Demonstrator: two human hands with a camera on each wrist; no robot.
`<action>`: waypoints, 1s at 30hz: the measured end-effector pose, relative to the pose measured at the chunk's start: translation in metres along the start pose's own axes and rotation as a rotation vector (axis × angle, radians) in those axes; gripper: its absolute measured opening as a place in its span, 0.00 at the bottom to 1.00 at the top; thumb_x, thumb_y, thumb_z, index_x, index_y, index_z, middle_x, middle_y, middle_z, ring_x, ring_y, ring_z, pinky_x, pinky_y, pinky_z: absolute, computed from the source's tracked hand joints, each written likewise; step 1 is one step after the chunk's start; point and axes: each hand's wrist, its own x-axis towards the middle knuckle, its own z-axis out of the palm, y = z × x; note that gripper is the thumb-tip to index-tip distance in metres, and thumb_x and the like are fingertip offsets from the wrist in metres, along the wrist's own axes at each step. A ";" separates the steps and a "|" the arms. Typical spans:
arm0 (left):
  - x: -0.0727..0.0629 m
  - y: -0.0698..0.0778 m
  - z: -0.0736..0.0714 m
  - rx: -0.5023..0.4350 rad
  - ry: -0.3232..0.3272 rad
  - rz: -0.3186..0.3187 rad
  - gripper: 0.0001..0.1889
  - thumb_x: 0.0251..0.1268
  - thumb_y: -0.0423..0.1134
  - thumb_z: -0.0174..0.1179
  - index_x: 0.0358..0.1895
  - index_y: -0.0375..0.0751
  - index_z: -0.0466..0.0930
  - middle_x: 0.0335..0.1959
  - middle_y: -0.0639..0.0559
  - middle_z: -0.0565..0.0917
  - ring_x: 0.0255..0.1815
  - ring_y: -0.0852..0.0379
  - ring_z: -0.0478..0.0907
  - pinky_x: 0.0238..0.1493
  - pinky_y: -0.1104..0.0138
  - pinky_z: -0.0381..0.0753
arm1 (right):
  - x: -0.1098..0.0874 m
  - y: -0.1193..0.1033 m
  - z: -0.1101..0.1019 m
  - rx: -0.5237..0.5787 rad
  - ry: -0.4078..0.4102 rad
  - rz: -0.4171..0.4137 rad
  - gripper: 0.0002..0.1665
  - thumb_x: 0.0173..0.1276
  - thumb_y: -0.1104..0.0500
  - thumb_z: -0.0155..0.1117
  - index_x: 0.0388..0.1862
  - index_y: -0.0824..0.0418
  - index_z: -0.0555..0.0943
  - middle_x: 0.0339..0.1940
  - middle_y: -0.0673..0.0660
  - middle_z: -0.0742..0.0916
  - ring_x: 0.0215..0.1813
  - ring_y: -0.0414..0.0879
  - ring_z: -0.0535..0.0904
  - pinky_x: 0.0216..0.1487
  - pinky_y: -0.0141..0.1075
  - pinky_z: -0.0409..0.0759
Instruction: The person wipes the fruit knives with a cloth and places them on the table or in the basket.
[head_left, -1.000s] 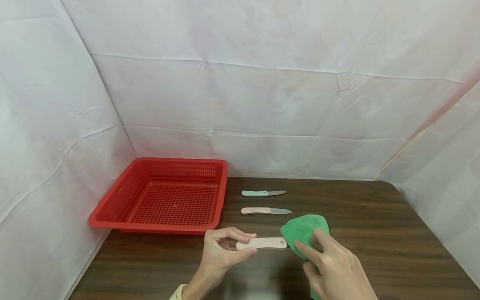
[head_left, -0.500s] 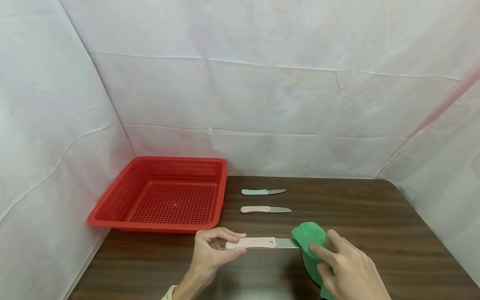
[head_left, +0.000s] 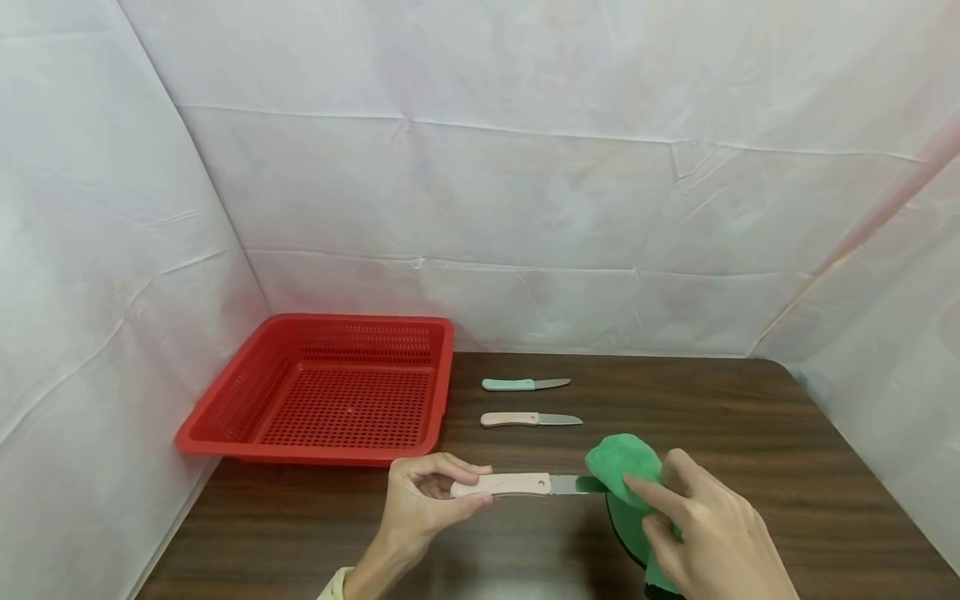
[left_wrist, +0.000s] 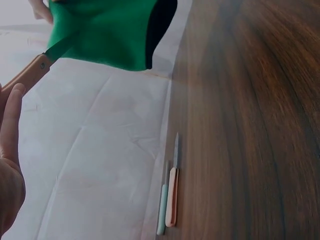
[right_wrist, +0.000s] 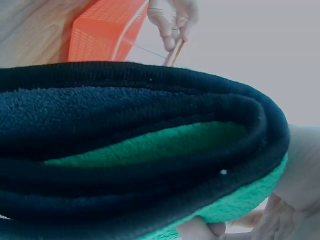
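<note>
My left hand (head_left: 423, 500) grips the butt of a pink-handled folding knife (head_left: 510, 484) between thumb and fingers, its blade unfolded and pointing right. In my right hand (head_left: 708, 525) is a folded green cloth (head_left: 626, 467) with dark edging, pinched at the outer part of the blade. The cloth hides the blade's tip; the part nearer the handle shows bare. Both hands are above the table. In the right wrist view the cloth (right_wrist: 240, 202) fills much of the picture. Its lower folds hang below my right fingers.
Behind the hands, a second pink-handled knife (head_left: 510, 419) and a mint-handled knife (head_left: 508, 385) lie unfolded on the dark wooden table (head_left: 712, 408), blades to the right. A red plastic basket (head_left: 315, 457) stands at the left. White sheeting (head_left: 525, 200) surrounds the table.
My right hand and the cloth have slid right along the blade from beside the handle, baring part of it. My left hand has shifted slightly left with the knife.
</note>
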 end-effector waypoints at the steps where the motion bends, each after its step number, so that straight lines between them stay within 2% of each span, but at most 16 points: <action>1: 0.000 0.000 0.000 0.001 0.000 -0.004 0.10 0.41 0.14 0.66 0.31 0.21 0.80 0.33 0.34 0.85 0.33 0.50 0.85 0.25 0.63 0.83 | 0.001 0.000 -0.001 0.002 0.003 -0.001 0.28 0.59 0.56 0.35 0.32 0.56 0.88 0.29 0.43 0.67 0.23 0.29 0.55 0.17 0.19 0.52; 5: 0.002 -0.002 0.002 0.013 -0.005 -0.005 0.10 0.41 0.16 0.68 0.31 0.24 0.82 0.32 0.34 0.84 0.33 0.51 0.84 0.24 0.65 0.83 | 0.007 -0.005 -0.002 -0.002 0.010 -0.001 0.31 0.62 0.54 0.32 0.32 0.57 0.88 0.29 0.43 0.67 0.22 0.29 0.55 0.17 0.18 0.51; 9: 0.004 -0.004 0.005 0.006 -0.012 0.005 0.10 0.41 0.16 0.68 0.31 0.25 0.82 0.32 0.34 0.85 0.33 0.50 0.85 0.24 0.64 0.83 | 0.013 -0.011 0.001 0.016 0.013 -0.017 0.29 0.61 0.56 0.34 0.33 0.57 0.87 0.29 0.44 0.68 0.23 0.31 0.56 0.18 0.19 0.51; 22: 0.007 -0.005 0.012 -0.026 -0.002 0.026 0.10 0.40 0.14 0.67 0.30 0.18 0.79 0.33 0.31 0.84 0.34 0.51 0.85 0.27 0.65 0.83 | 0.011 -0.025 0.017 -0.043 0.016 -0.088 0.30 0.63 0.56 0.29 0.32 0.53 0.84 0.28 0.47 0.67 0.24 0.36 0.56 0.14 0.22 0.54; 24: 0.007 -0.006 0.012 -0.031 0.005 0.024 0.10 0.40 0.14 0.67 0.30 0.19 0.79 0.32 0.30 0.83 0.34 0.50 0.85 0.28 0.64 0.83 | 0.009 -0.025 0.019 -0.038 0.001 -0.092 0.25 0.59 0.59 0.34 0.32 0.53 0.83 0.28 0.47 0.67 0.24 0.36 0.56 0.13 0.22 0.53; 26: 0.006 -0.006 0.011 -0.038 0.007 0.022 0.10 0.40 0.14 0.67 0.30 0.19 0.79 0.32 0.29 0.83 0.34 0.50 0.85 0.28 0.64 0.83 | 0.007 -0.024 0.020 -0.039 -0.018 -0.096 0.19 0.52 0.63 0.44 0.32 0.52 0.83 0.28 0.48 0.67 0.24 0.37 0.57 0.13 0.23 0.54; 29: 0.005 -0.005 0.009 -0.061 0.014 0.011 0.10 0.40 0.14 0.67 0.30 0.20 0.80 0.33 0.30 0.84 0.34 0.50 0.85 0.28 0.64 0.83 | 0.006 -0.021 0.020 -0.049 -0.044 -0.106 0.21 0.35 0.65 0.54 0.32 0.51 0.82 0.28 0.48 0.67 0.23 0.37 0.57 0.12 0.24 0.54; 30: 0.004 -0.004 0.008 -0.071 0.017 0.006 0.10 0.40 0.14 0.67 0.31 0.20 0.80 0.33 0.31 0.84 0.34 0.49 0.85 0.29 0.63 0.83 | 0.005 -0.020 0.019 -0.053 -0.054 -0.103 0.22 0.33 0.65 0.57 0.32 0.51 0.83 0.29 0.48 0.67 0.23 0.37 0.58 0.12 0.23 0.54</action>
